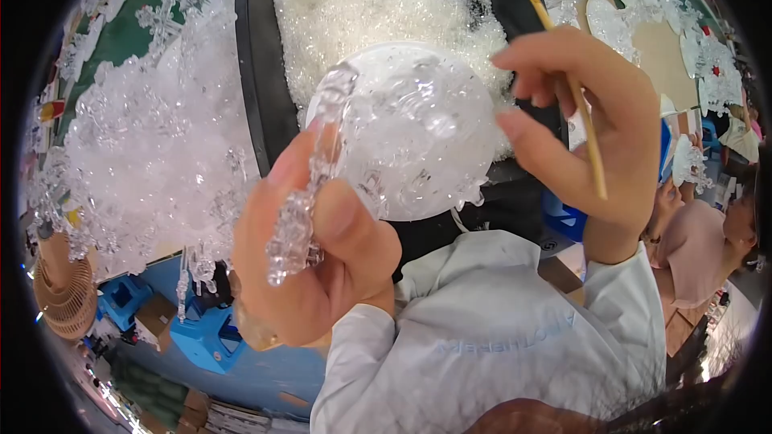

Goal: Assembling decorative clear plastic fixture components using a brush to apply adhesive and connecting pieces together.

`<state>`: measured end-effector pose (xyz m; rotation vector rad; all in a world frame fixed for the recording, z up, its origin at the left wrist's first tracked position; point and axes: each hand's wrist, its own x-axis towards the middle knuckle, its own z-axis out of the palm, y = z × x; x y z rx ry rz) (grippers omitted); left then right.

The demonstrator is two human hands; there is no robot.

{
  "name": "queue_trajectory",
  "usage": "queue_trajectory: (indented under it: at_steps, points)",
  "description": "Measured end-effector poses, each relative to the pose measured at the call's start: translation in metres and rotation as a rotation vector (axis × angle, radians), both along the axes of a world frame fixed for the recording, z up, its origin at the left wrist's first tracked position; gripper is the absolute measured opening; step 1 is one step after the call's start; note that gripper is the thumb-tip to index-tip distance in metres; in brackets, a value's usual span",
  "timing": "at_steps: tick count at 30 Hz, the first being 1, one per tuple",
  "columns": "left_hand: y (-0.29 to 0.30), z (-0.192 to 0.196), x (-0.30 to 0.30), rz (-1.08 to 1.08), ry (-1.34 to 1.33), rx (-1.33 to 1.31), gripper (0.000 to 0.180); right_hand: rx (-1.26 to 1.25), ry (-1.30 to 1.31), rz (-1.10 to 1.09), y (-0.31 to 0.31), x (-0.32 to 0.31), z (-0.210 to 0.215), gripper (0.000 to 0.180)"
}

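Observation:
My left hand [322,249] pinches a clear, knobbly figure-like plastic piece [326,153] between thumb and fingers, upright in front of a white round dish [476,100]. Several similar clear pieces [410,133] lie in that dish. A thin wooden-handled paintbrush [585,108] with pale bristles is tucked among the fingers of my right hand [607,120], bristles pointing away from me. The thumb and forefinger of this hand are apart, close to the dish's right edge. Behind the dish, a black tray [256,56] holds a bed of glittering clear granules [378,0].
A big heap of clear plastic pieces [153,145] covers the left of the green table [145,40]. More clear pieces [700,48] lie at the far right. Blue stools [205,341] and a fan [66,289] stand at lower left. Another person [696,249] sits at right.

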<state>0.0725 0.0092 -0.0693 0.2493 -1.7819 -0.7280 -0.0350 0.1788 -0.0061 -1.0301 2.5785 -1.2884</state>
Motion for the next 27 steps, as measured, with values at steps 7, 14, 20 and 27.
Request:
queue_trajectory:
  at_steps: [7, 14, 20, 27]
  points:
    - [0.012, 0.003, -0.005, 0.075, 0.071, 0.119, 0.028, 0.124, 0.007, 0.255, -0.011, -0.012, -0.004, 0.039]
    - [0.019, 0.006, -0.009, 0.120, 0.120, 0.199, 0.027, 0.237, 0.068, 0.363, -0.017, -0.012, 0.000, 0.041]
    - [0.001, 0.000, -0.008, -0.035, 0.054, -0.017, 0.023, 0.265, 0.038, 0.397, -0.009, -0.010, -0.005, 0.049]
    - [-0.006, 0.007, -0.008, -0.114, -0.025, -0.140, 0.018, 0.405, -0.151, 0.372, -0.008, -0.020, 0.011, 0.057]
